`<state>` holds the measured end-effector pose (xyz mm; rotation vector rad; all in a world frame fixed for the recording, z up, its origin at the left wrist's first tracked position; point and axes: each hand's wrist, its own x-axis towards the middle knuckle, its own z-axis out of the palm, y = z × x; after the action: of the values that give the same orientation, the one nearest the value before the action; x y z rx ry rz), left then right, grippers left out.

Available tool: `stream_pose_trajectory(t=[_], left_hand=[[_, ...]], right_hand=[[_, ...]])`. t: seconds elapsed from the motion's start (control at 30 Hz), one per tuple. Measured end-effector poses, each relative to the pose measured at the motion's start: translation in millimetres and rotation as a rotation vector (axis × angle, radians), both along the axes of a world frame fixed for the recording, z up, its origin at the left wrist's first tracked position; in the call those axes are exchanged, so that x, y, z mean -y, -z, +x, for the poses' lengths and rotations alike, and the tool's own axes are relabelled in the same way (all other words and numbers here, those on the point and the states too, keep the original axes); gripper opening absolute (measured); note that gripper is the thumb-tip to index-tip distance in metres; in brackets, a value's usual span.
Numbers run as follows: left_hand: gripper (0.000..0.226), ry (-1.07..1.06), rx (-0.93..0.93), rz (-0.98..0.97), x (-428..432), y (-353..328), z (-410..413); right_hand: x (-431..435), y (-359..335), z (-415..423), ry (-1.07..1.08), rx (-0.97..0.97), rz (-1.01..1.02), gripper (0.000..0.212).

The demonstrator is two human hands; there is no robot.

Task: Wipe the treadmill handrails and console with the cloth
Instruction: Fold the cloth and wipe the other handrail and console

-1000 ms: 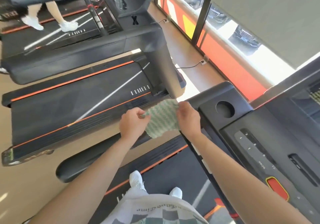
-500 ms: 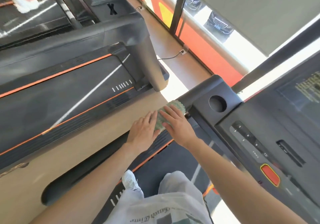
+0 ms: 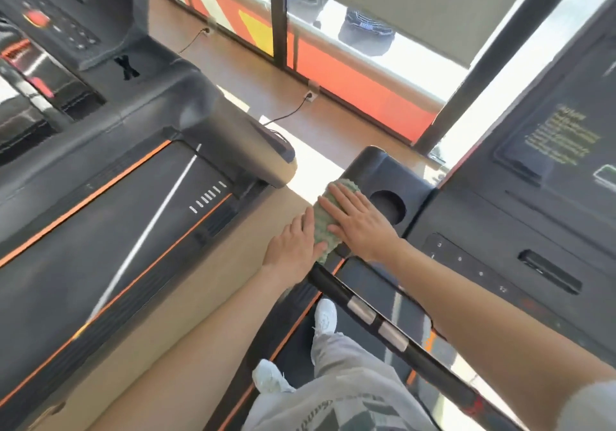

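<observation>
fingers (image 3: 345, 199) of the right hand (image 3: 361, 224) lie straight and slightly spread. those of the left hand (image 3: 293, 250) are straight and close together. neither hand curls round anything.

the dark grey treadmill console (image 3: 500, 230) spreads off to the right, its round cup recess (image 3: 388, 205) just beside the right hand. the black tubular handrail (image 3: 336, 285) runs from the console's left corner back toward the person and carries two silver sensor plates (image 3: 361, 310). the folded green-and-white knitted cloth (image 3: 321, 230) lies on that corner, pressed under the right palm, with the left hand touching its outer edge.

to wipe well from here, i judge it best to keep the palm flat and the pressure even, and to steady the outer edge with the left hand so the fold does not bunch or slide off. on the rail, curling the cloth round the tube should clean more than skimming the top. the recess probably needs a fingertip pass.
</observation>
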<state>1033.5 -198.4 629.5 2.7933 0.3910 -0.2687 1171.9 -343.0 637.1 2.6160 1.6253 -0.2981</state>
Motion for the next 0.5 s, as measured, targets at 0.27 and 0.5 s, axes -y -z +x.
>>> stream_pose_trajectory(t=[0.27, 0.5], left_hand=[[0.079, 0.132, -0.021, -0.163, -3.0, -0.2, 94.6], [0.075, 0.311, 0.012, -0.034, 9.8, 11.7, 176.0]], right_hand=[[16.0, -7.7, 62.4, 0.3, -0.017, -0.056, 0.067], [47.5, -20.0, 96.3, 0.48, -0.024, -0.253, 0.07]])
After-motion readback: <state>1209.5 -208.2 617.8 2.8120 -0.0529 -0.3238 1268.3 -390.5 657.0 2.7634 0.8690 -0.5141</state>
